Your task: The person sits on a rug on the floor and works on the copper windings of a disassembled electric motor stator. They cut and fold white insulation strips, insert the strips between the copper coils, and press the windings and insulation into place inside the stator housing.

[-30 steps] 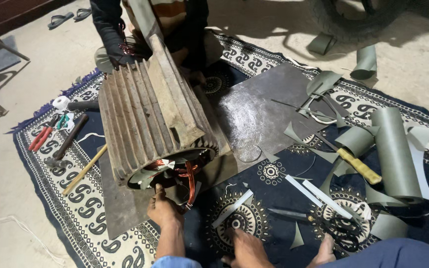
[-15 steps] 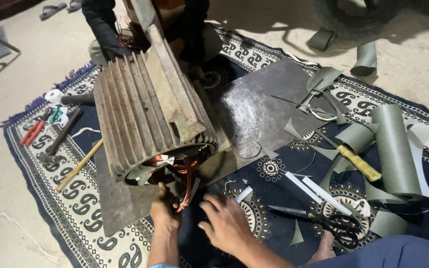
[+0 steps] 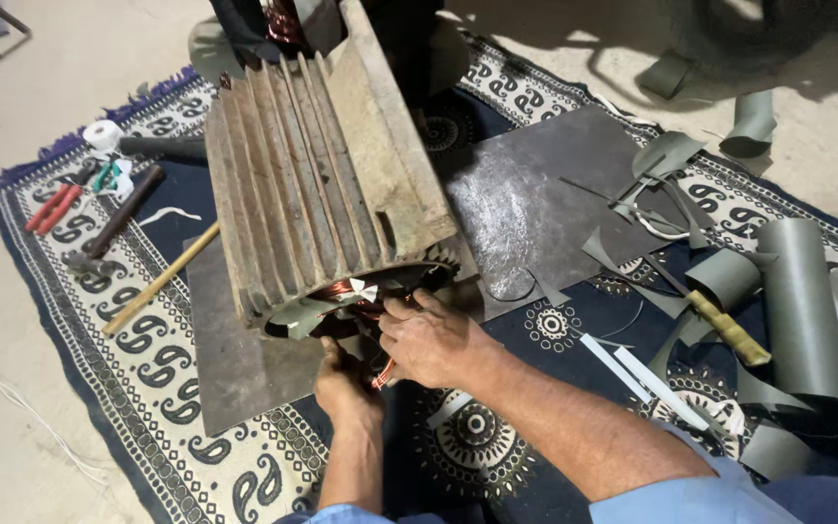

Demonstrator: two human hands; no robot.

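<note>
Motor housing (image 3: 322, 184) lies tilted, long axis away, open end facing hands.

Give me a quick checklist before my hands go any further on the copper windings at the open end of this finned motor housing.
1. Both hands at the winding end: ok. The left hand and right hand are at the copper windings.
2. Finned motor housing supported: ok, it lies tilted on the grey sheet; how steady, cannot tell.
3. Far end held: cannot tell, another person's dark sleeve is there, grip hidden.
4. Wire condition inside the bore: cannot tell, hands cover it.
5. Tools within reach: ok, red-handled pliers and a wooden-handled tool lie on the patterned rug.
</note>
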